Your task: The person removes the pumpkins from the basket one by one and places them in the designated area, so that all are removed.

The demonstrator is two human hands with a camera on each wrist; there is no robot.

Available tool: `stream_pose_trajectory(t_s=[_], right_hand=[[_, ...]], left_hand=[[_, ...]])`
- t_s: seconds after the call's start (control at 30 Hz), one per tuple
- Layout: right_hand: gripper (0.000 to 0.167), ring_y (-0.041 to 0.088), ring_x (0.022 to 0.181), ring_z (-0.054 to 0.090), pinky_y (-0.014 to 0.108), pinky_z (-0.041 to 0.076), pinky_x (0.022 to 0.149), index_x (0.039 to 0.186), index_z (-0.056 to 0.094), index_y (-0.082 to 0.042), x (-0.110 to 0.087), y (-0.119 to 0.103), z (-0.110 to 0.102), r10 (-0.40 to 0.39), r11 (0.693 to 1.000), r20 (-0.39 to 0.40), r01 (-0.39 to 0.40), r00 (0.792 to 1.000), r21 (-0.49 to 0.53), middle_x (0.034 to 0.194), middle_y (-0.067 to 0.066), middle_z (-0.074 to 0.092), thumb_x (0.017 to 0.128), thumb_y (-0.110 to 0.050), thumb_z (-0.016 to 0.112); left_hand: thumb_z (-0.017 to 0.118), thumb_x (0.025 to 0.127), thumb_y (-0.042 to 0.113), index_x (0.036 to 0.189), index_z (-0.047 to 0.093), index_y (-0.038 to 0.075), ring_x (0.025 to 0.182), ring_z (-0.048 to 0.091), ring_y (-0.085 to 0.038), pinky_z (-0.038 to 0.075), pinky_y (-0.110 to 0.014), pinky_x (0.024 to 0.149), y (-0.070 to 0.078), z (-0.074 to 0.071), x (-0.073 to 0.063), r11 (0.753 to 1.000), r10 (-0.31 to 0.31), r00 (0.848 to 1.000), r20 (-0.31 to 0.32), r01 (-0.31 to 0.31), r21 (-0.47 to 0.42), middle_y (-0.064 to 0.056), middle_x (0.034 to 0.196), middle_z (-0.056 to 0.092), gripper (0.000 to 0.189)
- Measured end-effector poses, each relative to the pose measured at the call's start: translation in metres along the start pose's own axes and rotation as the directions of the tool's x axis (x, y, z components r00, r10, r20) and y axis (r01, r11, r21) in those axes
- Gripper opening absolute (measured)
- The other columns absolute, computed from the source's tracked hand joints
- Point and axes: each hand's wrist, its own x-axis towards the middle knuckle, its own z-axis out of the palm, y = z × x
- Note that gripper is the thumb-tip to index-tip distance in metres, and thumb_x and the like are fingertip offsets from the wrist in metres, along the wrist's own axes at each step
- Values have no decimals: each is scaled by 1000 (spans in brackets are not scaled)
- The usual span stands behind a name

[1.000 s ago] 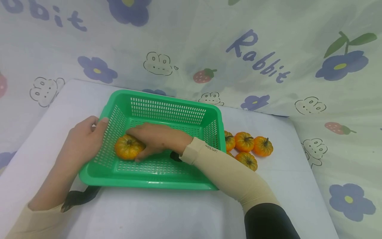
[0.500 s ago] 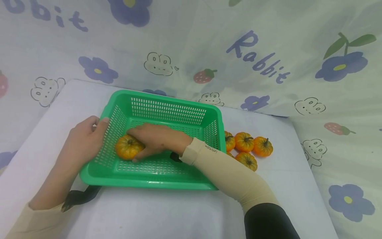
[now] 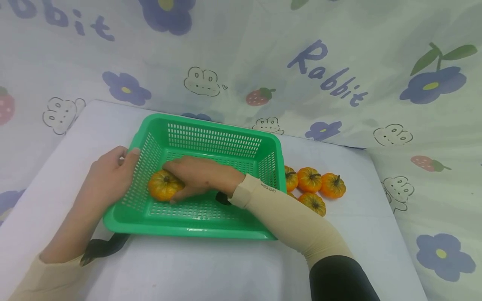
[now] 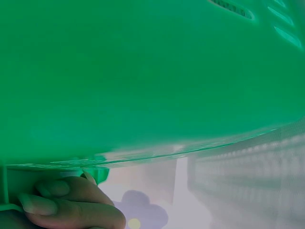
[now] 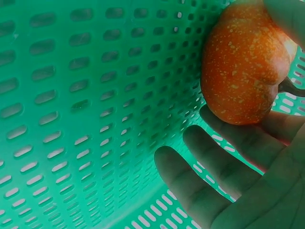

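Observation:
A small orange-yellow pumpkin (image 3: 165,185) sits at the left end inside the green plastic basket (image 3: 192,231). My right hand (image 3: 196,173) reaches into the basket and holds the pumpkin from its right side. In the right wrist view, the thumb and index finger lie against the pumpkin (image 5: 243,67), while the other fingers (image 5: 190,186) extend apart from it. At the basket's left rim, my left hand (image 3: 113,175) grips the edge with the thumb on top. Its curled fingers (image 4: 71,205) show beneath the green wall in the left wrist view.
Several small pumpkins (image 3: 309,179) are grouped on the white tabletop (image 3: 361,234), just right of the basket, partly hidden by its wall and my right sleeve. A patterned curtain (image 3: 241,50) hangs behind the table. Dark straps show near both wrists.

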Motion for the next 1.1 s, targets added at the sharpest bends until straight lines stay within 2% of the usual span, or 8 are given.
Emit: stream_pose_trajectory(t_s=[0.27,0.53,0.77,1.1], right_hand=[[70,8,106,53,21,44,91,145,49,-12,-1,-1,-1,-2,1000,-3,2,1000,8,121,-8,57,92,-49,78],[68,9,103,53,21,44,89,142,50,-12,-1,0,-1,1,1000,15,-1,1000,19,118,-9,57,92,-48,79],[68,9,102,54,21,45,89,141,51,-11,-2,-1,-1,10,1000,23,-11,1000,24,117,-8,57,91,-46,81],[65,10,100,54,23,46,87,138,51,-13,-2,-3,-3,17,1000,22,-17,1000,-2,113,-9,56,91,-45,82]], left_hand=[[25,112,52,114,52,-2,64,58,-28,50,-39,49,2,-1,0,1000,-6,1000,-2,6,14,-22,90,63,60],[25,111,55,116,53,-2,68,58,-30,49,-38,51,0,1,-1,1000,-12,1000,0,12,18,-24,95,64,63],[25,111,56,114,53,0,65,57,-29,49,-39,51,0,3,-1,1000,-17,1000,12,17,8,-19,88,63,62],[25,111,58,113,53,1,67,57,-29,48,-39,52,2,1,-2,1000,-21,1000,7,21,17,-19,88,64,63]])
